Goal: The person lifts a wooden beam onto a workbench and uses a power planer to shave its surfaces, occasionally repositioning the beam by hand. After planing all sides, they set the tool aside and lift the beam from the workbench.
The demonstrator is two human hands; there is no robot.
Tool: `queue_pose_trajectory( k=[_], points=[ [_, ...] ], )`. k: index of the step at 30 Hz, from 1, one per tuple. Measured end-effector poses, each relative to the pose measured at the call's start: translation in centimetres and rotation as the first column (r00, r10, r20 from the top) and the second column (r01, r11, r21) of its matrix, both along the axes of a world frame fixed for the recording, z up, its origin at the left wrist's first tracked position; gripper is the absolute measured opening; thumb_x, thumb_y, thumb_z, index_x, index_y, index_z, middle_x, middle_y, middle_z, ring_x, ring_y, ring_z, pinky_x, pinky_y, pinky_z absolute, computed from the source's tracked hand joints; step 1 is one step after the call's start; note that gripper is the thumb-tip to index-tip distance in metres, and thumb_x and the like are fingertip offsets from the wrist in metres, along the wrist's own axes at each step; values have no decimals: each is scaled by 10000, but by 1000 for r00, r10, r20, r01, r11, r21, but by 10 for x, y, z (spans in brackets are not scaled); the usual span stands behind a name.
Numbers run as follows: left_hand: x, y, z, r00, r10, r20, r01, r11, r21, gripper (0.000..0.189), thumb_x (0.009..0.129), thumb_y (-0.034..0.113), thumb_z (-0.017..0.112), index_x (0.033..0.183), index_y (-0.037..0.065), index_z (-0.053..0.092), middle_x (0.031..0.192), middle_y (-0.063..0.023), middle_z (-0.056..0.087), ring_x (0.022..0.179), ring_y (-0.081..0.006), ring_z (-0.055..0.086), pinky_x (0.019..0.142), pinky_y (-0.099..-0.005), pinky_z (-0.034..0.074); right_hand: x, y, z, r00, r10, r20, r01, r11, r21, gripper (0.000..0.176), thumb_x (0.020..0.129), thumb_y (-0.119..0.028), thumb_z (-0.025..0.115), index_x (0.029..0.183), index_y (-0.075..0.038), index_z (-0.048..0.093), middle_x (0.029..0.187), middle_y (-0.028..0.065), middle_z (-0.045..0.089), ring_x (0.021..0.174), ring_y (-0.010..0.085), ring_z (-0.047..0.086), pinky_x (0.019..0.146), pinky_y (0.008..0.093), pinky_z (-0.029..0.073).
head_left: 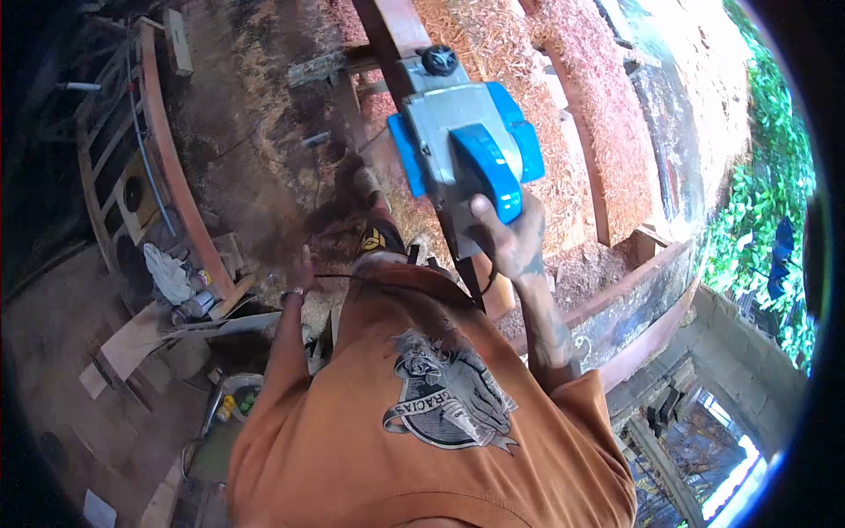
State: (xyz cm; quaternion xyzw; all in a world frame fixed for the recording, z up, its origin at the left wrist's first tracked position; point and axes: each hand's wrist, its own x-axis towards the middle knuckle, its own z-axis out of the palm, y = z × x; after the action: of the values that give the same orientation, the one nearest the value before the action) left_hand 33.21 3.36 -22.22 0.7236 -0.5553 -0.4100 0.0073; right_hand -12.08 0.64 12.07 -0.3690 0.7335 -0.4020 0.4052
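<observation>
My right hand is wrapped around the blue rear handle of an electric hand planer, which has a grey metal body and a black front knob. The planer rests on a long reddish wooden beam that runs from the top of the view down toward my body. Off to the left side hangs my left hand, fingers stretched out and holding nothing, with a band on the wrist. A dark cord passes close beside this hand and across the front of my shirt.
Reddish wood shavings lie thick to the right of the beam. A wooden support stands beneath it. On the left are a leaning wooden frame, a white cloth and loose boards. Green foliage shows at the far right.
</observation>
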Motion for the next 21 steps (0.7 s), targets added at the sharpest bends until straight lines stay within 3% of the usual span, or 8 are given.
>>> queue_pose_trajectory(
  k=[4,7,11,13,16,18,19,21],
  points=[
    [-5,-33,1,993,-2,-122,21,988,153,653,1067,581,350,989,58,734,754,-83,680,691,-241,641,709,-411,505,-2,-59,14,990,51,-134,-51,999,4,440,898,-357,755,1132,10,687,850,201,718,793,303,706,759,424,535],
    [-32,-47,44,985,170,-33,-164,977,140,657,1072,570,367,886,51,725,740,-20,670,634,-144,606,632,-356,478,-5,-105,4,986,34,-161,-41,998,-38,488,901,-419,740,1131,11,703,882,225,728,830,335,720,786,441,539],
    [-14,-37,16,981,178,-80,-176,984,30,666,1068,578,375,891,51,743,770,-38,693,670,-156,625,654,-363,486,-5,-166,7,978,32,-206,-49,996,-79,524,895,-476,727,1081,15,728,852,230,736,826,370,731,779,461,545],
    [3,-32,3,984,151,-98,-143,986,86,667,1067,582,378,905,50,747,781,-45,701,681,-157,633,654,-366,490,-8,-194,-3,974,16,-225,-45,991,-124,532,887,-487,731,1036,24,739,840,239,733,819,378,730,781,463,546],
    [27,-18,-56,932,252,-263,-253,967,31,680,1058,603,380,918,50,750,839,-65,724,762,-185,658,733,-372,508,-15,-244,-17,921,6,-389,-113,961,-252,547,889,-529,713,1053,-9,750,889,254,735,884,421,721,823,459,555],
    [20,-26,-30,930,342,-137,-329,938,110,688,1056,607,377,936,43,752,892,-79,735,829,-210,663,802,-382,499,-18,-279,-27,928,11,-371,-103,968,-227,387,939,-391,723,1020,-12,729,791,66,714,723,154,665,652,345,508],
    [18,-33,-22,912,385,-138,-365,919,151,690,1056,608,377,946,39,752,903,-81,738,847,-215,666,822,-383,497,-15,-297,-21,890,-57,-452,-41,978,-203,512,945,-510,640,1025,-15,739,931,182,752,871,357,721,770,454,549],
    [15,-43,-16,856,477,-201,-428,871,241,691,1055,607,377,968,33,752,910,-83,740,869,-220,671,847,-382,497,-18,-329,-22,872,-76,-484,-84,950,-301,607,907,-577,655,1104,-9,736,1015,255,733,1001,416,698,869,465,535]
  ],
)
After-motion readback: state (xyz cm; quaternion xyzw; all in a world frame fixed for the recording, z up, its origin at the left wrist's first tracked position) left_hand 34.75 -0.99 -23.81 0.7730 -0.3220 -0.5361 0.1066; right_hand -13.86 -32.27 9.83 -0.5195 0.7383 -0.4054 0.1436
